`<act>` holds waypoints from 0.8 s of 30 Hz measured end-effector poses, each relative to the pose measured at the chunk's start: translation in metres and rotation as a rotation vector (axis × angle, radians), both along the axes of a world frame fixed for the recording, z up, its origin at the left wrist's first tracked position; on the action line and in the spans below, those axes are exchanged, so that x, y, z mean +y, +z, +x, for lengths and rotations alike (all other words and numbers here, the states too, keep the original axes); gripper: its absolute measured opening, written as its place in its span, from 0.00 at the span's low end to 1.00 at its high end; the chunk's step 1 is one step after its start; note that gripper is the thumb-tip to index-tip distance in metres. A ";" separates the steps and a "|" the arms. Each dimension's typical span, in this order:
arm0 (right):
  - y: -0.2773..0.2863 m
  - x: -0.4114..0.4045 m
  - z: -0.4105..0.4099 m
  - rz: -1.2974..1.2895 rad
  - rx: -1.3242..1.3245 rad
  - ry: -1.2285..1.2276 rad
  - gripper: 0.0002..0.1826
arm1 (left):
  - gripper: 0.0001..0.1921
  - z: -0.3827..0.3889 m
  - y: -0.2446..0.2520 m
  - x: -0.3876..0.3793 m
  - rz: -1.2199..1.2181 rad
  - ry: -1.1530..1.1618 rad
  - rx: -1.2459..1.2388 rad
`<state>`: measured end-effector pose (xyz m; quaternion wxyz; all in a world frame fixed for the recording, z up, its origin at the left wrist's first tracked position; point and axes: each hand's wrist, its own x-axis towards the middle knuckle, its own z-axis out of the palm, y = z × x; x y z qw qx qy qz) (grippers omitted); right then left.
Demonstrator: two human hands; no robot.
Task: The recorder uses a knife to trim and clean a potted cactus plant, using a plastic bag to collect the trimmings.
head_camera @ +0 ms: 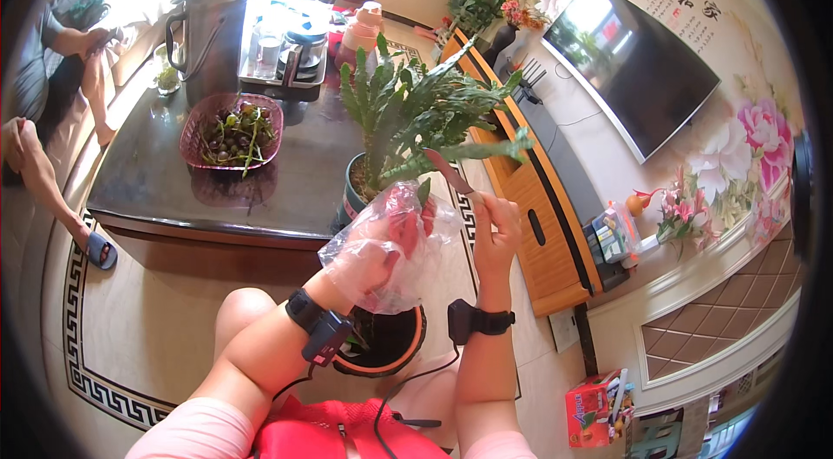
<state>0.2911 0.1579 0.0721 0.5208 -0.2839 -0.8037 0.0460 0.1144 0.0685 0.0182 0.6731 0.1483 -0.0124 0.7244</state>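
Observation:
My left hand (pixel 384 241) is wrapped in a clear plastic bag (pixel 423 270) with red print and grips a green cactus stem piece (pixel 424 191) through it. In my right hand (pixel 496 225) is a knife, its narrow blade (pixel 448 171) pointing up and left beside a flat stem of the potted cactus (pixel 423 98). The cactus stands in a teal pot (pixel 355 189) at the corner of the dark table. Below my left hand, a dark round pot (pixel 384 342) with an orange rim stands between my legs, partly hidden by the bag and my wrist.
On the dark table (pixel 299 186) stand a pink basket of grapes (pixel 232 133), a metal jug (pixel 215 29), a tray with a glass pot (pixel 302 55) and a pink bottle (pixel 364 29). A wooden TV cabinet (pixel 546 244) runs along the right. Another person (pixel 39 68) sits at the left.

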 end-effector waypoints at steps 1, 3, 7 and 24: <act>-0.001 0.000 -0.001 0.010 0.000 -0.008 0.06 | 0.15 0.000 0.001 -0.002 0.018 -0.007 0.008; -0.003 0.002 -0.002 -0.005 0.029 0.020 0.06 | 0.14 0.001 0.006 -0.007 0.038 -0.034 0.019; -0.010 -0.001 0.008 -0.068 0.068 0.035 0.07 | 0.17 0.003 0.016 -0.036 0.142 0.044 0.392; -0.031 -0.019 0.067 -0.231 0.333 0.068 0.10 | 0.32 -0.035 -0.033 -0.090 0.314 0.152 1.945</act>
